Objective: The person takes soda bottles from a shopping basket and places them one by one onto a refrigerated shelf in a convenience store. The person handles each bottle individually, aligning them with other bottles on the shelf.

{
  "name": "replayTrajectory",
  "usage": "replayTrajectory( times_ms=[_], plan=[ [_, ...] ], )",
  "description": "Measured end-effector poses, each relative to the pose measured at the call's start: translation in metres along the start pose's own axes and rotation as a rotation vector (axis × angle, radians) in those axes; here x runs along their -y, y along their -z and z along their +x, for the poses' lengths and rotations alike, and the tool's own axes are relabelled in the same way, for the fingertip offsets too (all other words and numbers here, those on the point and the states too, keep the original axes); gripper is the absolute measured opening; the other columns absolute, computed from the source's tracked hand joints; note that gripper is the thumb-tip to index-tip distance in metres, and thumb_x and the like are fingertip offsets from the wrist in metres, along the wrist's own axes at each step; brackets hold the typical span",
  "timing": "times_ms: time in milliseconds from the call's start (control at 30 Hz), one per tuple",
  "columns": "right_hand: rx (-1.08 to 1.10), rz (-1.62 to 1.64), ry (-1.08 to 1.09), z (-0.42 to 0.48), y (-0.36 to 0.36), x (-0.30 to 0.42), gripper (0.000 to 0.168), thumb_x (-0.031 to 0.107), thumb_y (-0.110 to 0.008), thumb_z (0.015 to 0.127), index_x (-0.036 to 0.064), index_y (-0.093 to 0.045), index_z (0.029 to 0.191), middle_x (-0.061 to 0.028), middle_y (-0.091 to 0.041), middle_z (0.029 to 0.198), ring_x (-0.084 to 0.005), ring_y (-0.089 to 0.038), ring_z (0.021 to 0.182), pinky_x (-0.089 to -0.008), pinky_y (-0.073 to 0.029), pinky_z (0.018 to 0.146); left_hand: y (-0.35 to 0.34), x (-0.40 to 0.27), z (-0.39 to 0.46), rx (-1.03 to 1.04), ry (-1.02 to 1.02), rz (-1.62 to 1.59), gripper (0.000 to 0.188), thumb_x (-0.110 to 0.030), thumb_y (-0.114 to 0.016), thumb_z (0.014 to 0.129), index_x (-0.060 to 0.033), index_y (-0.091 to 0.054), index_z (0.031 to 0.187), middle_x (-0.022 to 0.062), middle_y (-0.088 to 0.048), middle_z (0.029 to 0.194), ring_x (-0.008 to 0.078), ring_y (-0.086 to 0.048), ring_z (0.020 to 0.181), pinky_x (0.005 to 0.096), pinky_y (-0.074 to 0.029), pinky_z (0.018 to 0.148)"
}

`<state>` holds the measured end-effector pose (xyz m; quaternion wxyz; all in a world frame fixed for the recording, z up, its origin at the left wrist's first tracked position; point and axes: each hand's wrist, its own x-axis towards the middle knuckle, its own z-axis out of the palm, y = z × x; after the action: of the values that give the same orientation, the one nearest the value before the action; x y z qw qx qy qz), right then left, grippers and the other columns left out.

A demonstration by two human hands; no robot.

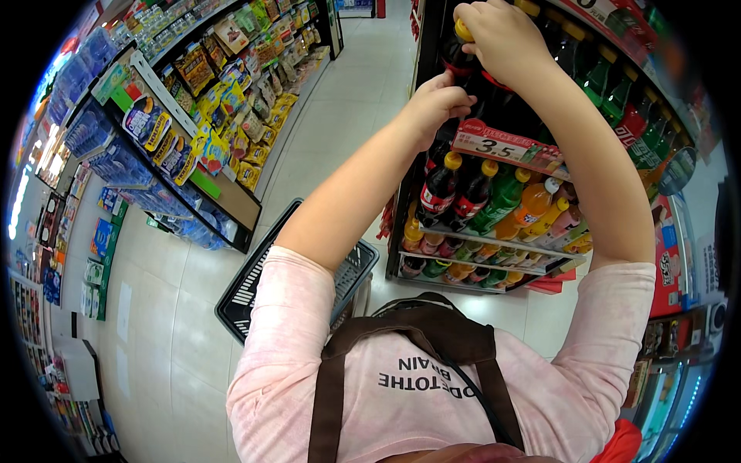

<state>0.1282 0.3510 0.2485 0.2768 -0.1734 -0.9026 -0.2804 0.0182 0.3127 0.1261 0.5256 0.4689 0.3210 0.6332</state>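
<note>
At the top of the display rack, my right hand (503, 43) grips a dark cola bottle (457, 52) by the neck, just under its yellow cap. Lower down, my left hand (437, 107) is at the bottle's lower part, its fingers apart and partly curled. Whether those fingertips touch the bottle cannot be told. Behind my hands the upper shelf is dark, and a red and white price strip (503, 146) runs along its front edge. On the shelf beneath stand cola bottles (438, 191), a green soda bottle (502, 199) and an orange soda bottle (529, 205).
A black shopping basket (246, 289) is on the tiled floor (173, 324) to my left. Across the aisle stands a snack shelf (243, 98), with blue-tinted water bottles (156, 179) at its end. More small drinks (463, 252) fill the bottom shelves of the rack.
</note>
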Motion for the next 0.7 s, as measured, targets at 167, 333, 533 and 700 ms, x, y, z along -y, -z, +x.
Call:
replayTrajectory(
  times_ms=[167,333,533,700],
  plan=[
    [-0.107,-0.284,0.086,0.009,-0.022,-0.02,0.009,0.013,-0.06,0.069,0.007,-0.055,0.074,-0.0084,-0.058,0.076,-0.0262,-0.056,0.078,-0.0371,-0.046,0.068,-0.005,-0.005,0.006,0.007,-0.047,-0.001,0.047,-0.009,-0.049,0.077,-0.0052,-0.045,0.124,0.0048,-0.054,0.112,0.0165,-0.053,0.102,0.0297,-0.041,0.089],
    [0.008,-0.404,-0.049,0.032,-0.033,-0.022,0.008,0.012,-0.056,0.073,0.007,-0.059,0.078,-0.0086,-0.059,0.078,-0.0248,-0.058,0.08,-0.0366,-0.049,0.068,-0.006,-0.006,0.019,-0.052,-0.119,0.059,0.051,-0.008,-0.05,0.075,-0.0065,-0.044,0.126,0.0032,-0.053,0.11,0.0148,-0.047,0.104,0.0283,-0.036,0.091],
    [0.124,-0.445,-0.163,0.059,-0.06,-0.038,0.012,0.011,-0.053,0.077,0.007,-0.063,0.083,-0.0098,-0.059,0.082,-0.0238,-0.06,0.082,-0.0331,-0.051,0.068,-0.005,-0.001,0.041,-0.16,-0.108,0.115,0.058,-0.011,-0.054,0.073,-0.004,-0.041,0.129,0.0069,-0.046,0.124,0.019,-0.042,0.112,0.0267,-0.029,0.096],
    [0.128,-0.643,-0.144,0.065,-0.075,-0.044,0.015,0.011,-0.052,0.079,0.007,-0.065,0.085,-0.01,-0.058,0.089,-0.021,-0.06,0.081,-0.0305,-0.051,0.066,-0.021,-0.017,0.036,-0.252,-0.056,0.146,0.06,-0.02,-0.053,0.075,-0.0035,-0.039,0.131,0.0127,-0.04,0.132,0.0242,-0.036,0.118,0.0322,-0.024,0.1]
  ],
)
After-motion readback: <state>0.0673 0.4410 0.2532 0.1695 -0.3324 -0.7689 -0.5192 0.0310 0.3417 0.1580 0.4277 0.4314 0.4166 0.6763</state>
